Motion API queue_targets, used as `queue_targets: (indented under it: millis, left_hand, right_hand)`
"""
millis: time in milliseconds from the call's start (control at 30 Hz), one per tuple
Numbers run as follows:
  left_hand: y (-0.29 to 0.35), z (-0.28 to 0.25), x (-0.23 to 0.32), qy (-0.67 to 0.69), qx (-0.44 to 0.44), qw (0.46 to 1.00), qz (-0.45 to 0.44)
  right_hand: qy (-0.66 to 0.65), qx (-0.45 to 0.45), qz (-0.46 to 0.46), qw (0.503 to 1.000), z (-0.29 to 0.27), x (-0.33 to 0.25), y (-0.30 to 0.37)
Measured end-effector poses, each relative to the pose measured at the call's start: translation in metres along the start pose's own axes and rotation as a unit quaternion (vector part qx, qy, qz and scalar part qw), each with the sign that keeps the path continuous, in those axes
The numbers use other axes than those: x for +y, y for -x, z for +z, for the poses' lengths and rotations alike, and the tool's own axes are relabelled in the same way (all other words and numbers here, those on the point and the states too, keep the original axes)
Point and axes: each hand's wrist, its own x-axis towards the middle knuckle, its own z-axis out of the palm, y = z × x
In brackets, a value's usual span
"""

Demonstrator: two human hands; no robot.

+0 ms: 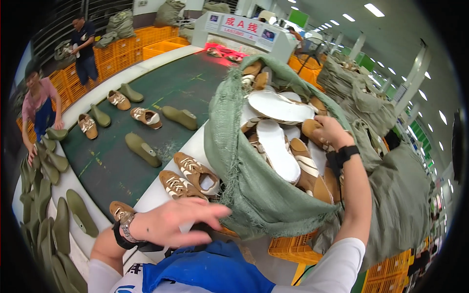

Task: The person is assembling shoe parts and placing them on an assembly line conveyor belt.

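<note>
Head view, hands: left hand [178, 222] hovers flat with fingers spread and grasping nothing, near the lower lip of the sack; dark strap and metal watch on its wrist. Right hand [328, 131] reaches into the sack mouth, fingers curled over a tan shoe upper [312, 131]; whether it is fully gripped, cannot tell. Black band on that wrist.

Head view, sack: large green woven fabric sack [254, 185], tipped open toward the left, sits at centre right against the white tabletop [163, 188]. It is packed with tan-and-white shoe uppers, several pale soles [278, 149] facing up.

Head view, near tabletop: two tan-and-white laced shoe uppers [188, 176] lie just left of the sack mouth; a third tan upper [120, 211] lies beside the left wrist.

Head view, belt: dark green conveyor belt [146, 132] runs left of the tabletop toward the far end, carrying olive green plastic shoe lasts [142, 149] and more uppers, spaced apart.

Head view, left edge: a row of olive lasts is stacked along the near left; a person in a pink top [40, 105] leans over the belt. Another person [84, 46] stands farther off.

Head view, surroundings: orange plastic crates [122, 51] at far left and under the sack; more filled green sacks [386, 195] at right.
</note>
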Motion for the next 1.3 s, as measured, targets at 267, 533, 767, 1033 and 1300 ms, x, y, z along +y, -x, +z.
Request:
queue_targets:
  millis: [267, 533, 767, 1033, 1300]
  left_hand:
    - [-0.052, -0.009, 0.096, -0.186, -0.110, 0.843, 0.492]
    - [-0.013, 0.004, 0.050, 0.093, -0.065, 0.968, 0.222]
    - [-0.005, 0.021, -0.045, -0.027, 0.100, 0.994, -0.034]
    - [-0.027, 0.041, -0.056, -0.029, 0.102, 0.993, -0.050]
    - [-0.085, 0.060, -0.056, -0.240, 0.133, 0.951, 0.140]
  right_hand:
    - [0.095, 0.022, -0.068, 0.993, 0.038, -0.028, -0.108]
    - [0.131, -0.024, -0.008, 0.991, 0.018, -0.062, -0.108]
    - [0.039, -0.010, -0.084, 0.996, 0.002, -0.092, -0.017]
    - [0.002, 0.059, -0.182, 0.981, 0.036, -0.134, 0.149]
    - [0.000, 0.153, 0.067, 0.986, 0.030, -0.096, 0.205]
